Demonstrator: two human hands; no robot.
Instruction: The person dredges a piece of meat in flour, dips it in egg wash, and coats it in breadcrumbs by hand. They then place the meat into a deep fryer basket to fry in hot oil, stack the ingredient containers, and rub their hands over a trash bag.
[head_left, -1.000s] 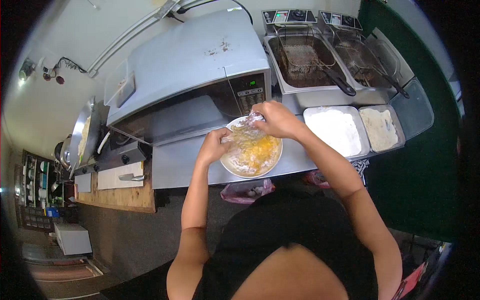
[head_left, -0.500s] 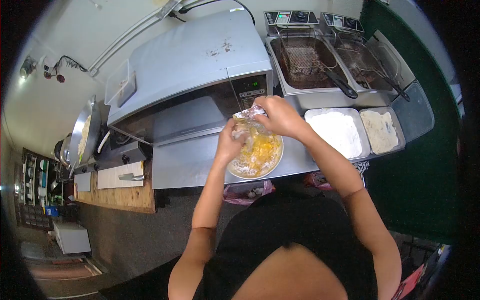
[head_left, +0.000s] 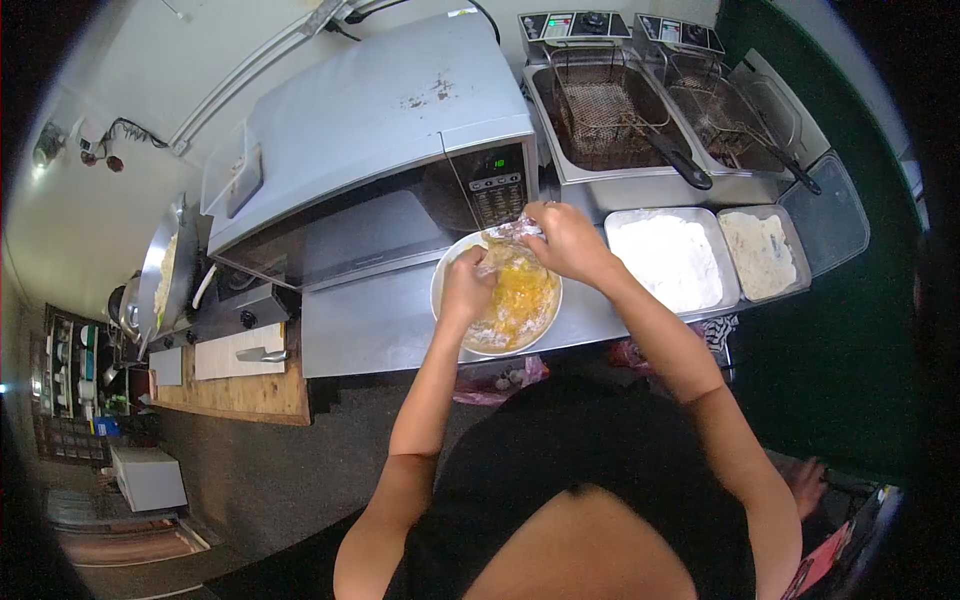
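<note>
A white bowl (head_left: 438,290) holds a yellow, floury mixture (head_left: 518,295). Over its upper right rim, my right hand (head_left: 562,240) is closed on a crumpled clear plastic bag (head_left: 512,231) dusted with white powder. My left hand (head_left: 468,287) reaches into the bowl at its left side, fingers curled in against the lower part of the bag and the mixture. What those left fingers grip is hidden.
A microwave (head_left: 370,120) stands behind the bowl. Right of it are two fryers (head_left: 620,170) with baskets, a tray of white flour (head_left: 665,262) and a tray of beige coating (head_left: 757,257). A knife (head_left: 262,355) lies at left. Another person's hand (head_left: 808,485) shows at lower right.
My left hand has moved right and curled closed over the bowl. My right hand has shifted slightly right, still holding the bag. Another person's hand has appeared at lower right.
</note>
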